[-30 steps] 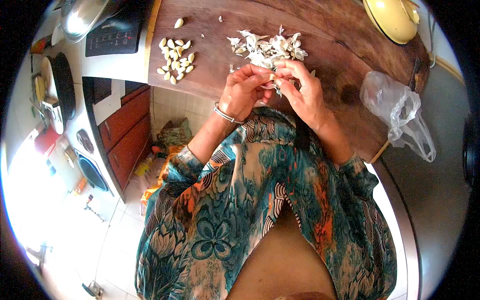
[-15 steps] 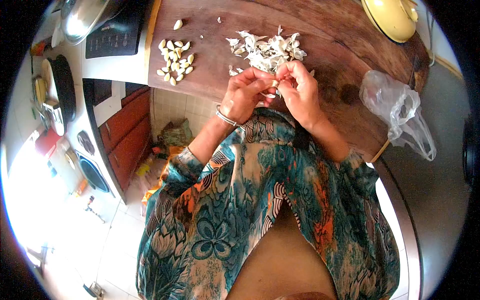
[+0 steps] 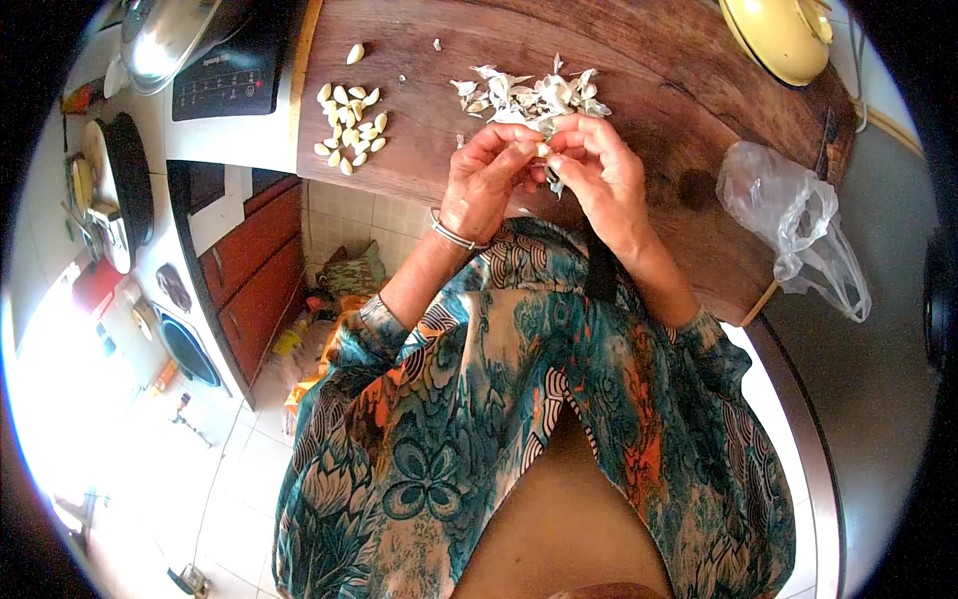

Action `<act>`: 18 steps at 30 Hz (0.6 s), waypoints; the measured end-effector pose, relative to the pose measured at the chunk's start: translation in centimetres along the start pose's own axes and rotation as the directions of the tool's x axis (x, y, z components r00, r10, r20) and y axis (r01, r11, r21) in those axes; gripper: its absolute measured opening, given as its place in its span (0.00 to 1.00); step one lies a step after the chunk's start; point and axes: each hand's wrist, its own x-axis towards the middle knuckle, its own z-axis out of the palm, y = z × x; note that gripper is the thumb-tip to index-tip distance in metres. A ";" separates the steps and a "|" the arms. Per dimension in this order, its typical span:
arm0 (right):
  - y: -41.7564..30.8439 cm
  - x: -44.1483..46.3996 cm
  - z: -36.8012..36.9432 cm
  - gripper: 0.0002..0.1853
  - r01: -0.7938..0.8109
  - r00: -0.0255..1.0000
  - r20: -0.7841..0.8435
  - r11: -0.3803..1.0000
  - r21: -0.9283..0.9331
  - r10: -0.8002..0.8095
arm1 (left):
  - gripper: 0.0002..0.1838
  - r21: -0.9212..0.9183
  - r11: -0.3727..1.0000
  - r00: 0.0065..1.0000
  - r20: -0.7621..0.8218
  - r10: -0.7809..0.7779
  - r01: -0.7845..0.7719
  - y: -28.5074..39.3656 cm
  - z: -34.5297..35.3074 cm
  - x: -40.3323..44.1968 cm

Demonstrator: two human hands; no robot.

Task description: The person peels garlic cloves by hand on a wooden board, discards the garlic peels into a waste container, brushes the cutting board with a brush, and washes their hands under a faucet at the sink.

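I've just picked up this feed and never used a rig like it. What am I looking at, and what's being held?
There is no machine here. One camera, worn on a person's head, looks forward and down, so their patterned clothing fills the bottom. The bare left hand, wearing a bracelet, and right hand meet at the fingertips around what looks like a garlic clove; fingers hide part of it. On the wooden surface, peeled cloves lie to the left and papery skins just beyond the hands. A clear plastic bag overlaps the right edge.
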 end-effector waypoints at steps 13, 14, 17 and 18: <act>-0.1 0.3 -0.2 0.12 -0.005 0.997 -0.078 0.998 -0.062 0.000 | 0.09 0.727 0.506 0.864 0.248 0.438 -0.465 0.1 -0.8 0.8; -0.1 0.3 -0.3 0.12 -0.021 0.996 -0.091 0.998 -0.058 0.015 | 0.10 0.698 0.590 0.904 0.211 0.371 -0.406 0.3 -0.5 0.6; 0.0 0.4 -0.1 0.11 -0.033 0.994 -0.105 0.998 -0.050 0.027 | 0.12 0.619 0.751 0.973 0.125 0.196 -0.230 1.1 0.3 -0.1; 0.1 0.4 -0.1 0.11 -0.017 0.995 -0.097 0.999 -0.050 0.012 | 0.12 0.615 0.766 0.981 0.100 0.164 -0.190 1.2 0.5 -0.1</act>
